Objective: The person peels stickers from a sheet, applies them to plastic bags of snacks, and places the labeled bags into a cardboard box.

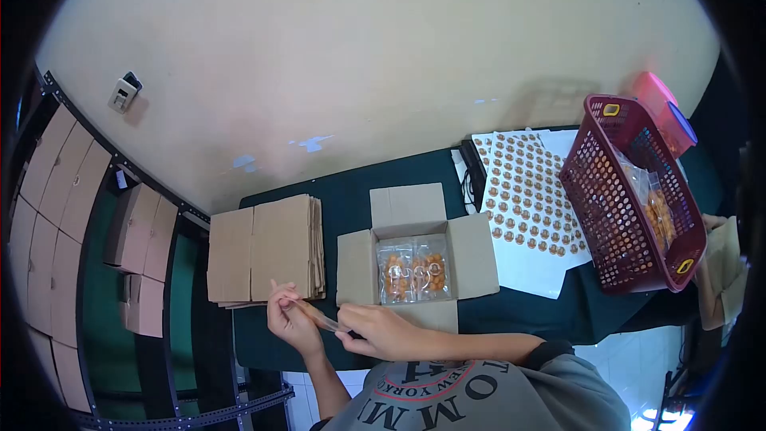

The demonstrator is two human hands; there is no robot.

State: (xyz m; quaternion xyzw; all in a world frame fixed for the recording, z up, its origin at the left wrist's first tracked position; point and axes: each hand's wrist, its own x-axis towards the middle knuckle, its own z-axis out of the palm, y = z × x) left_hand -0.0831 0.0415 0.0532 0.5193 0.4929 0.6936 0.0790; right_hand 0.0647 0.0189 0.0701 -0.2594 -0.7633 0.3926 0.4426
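My left hand (293, 321) grips one end of a clear plastic snack packet (317, 316) with orange-brown contents. My right hand (381, 332) pinches the other end, so the packet stretches between both hands, tilted and seen nearly edge-on. Just beyond them is an open cardboard box (472, 254), its flaps folded outward. Inside it, filled snack packets (413, 271) with orange-brown pieces lie side by side. A stack of flattened cardboard boxes (266, 247) lies to the left, close to my left hand.
Sheets of round stickers (531, 199) lie right of the box, beside a dark device (473, 172). A maroon basket (602, 199) holds more packets, with pink containers (656, 94) behind it. Shelving with boxes (56, 183) stands left. Another person's arm (708, 295) shows at far right.
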